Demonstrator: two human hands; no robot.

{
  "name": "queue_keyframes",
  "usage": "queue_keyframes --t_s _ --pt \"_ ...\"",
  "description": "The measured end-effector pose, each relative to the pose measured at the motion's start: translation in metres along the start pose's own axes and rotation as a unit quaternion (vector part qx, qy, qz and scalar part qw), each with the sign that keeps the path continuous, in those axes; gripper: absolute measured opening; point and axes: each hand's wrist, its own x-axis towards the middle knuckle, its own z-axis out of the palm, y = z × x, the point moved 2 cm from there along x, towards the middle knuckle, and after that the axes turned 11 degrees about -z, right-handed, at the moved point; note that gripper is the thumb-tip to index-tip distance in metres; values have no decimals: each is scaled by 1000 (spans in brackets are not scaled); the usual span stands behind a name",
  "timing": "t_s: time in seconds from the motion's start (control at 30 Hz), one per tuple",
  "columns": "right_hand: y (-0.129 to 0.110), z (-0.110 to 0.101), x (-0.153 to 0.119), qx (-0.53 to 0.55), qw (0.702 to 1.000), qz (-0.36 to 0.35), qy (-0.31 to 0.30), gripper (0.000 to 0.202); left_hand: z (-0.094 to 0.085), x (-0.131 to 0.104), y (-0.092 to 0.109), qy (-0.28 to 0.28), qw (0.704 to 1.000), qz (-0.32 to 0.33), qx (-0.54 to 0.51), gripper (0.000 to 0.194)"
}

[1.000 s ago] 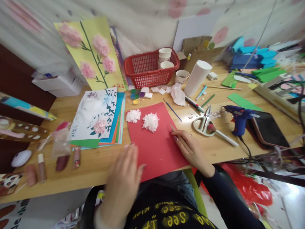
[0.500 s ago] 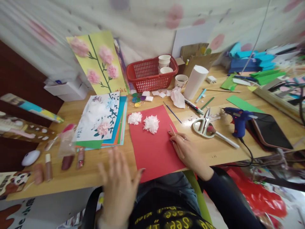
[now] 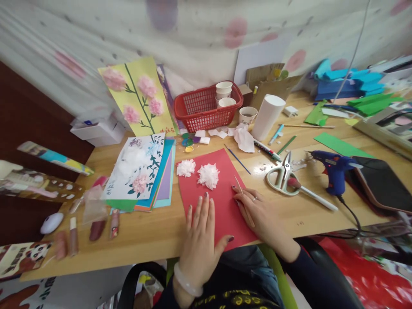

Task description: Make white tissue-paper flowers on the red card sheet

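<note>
A sheet of red paper (image 3: 222,214) lies on the desk in front of me. Two white ruffled paper flowers, a larger one (image 3: 208,176) and a smaller one (image 3: 186,168), rest at its upper left. My left hand (image 3: 201,236) is over the paper's lower left, fingers stretched out and holding nothing, fingertips just below the larger flower. At the paper's right edge, my right hand (image 3: 254,210) is closed around a thin wooden stick (image 3: 238,183) that slants up to the left.
Scissors (image 3: 285,176), a makeup brush (image 3: 317,197) and a blue glue gun (image 3: 334,167) with its cord lie to the right, beside a phone (image 3: 386,180). Left are floral artwork (image 3: 128,169) and coloured papers (image 3: 165,184). Behind stand a red basket (image 3: 206,118) and a white roll (image 3: 268,116).
My left hand has swung right from the desk edge onto the red paper. The right hand still grips the stick in much the same place. The view has shifted slightly.
</note>
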Motion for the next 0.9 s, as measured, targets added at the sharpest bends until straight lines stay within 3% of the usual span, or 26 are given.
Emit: queue_keyframes --t_s 0.07,0.23,0.3,0.43,0.63,0.9 --pt "-2 1 -4 -13 1000 4 -3 21 11 11 1 -20 1000 -16 11 75" --pt "-7 0 -10 -45 999 2 -2 21 17 38 -38 17 988 -139 58 74" --pt "-9 -3 -8 -52 999 -5 2 20 15 48 -46 25 991 -119 53 72" --pt "-8 -12 0 -40 999 -9 6 19 23 58 -39 -2 998 -37 56 72" --pt "4 -18 12 -49 999 0 24 21 34 55 -41 -16 998 -28 62 73" --pt "19 -1 14 -46 999 22 -18 19 14 66 -49 -31 998 -5 52 64"
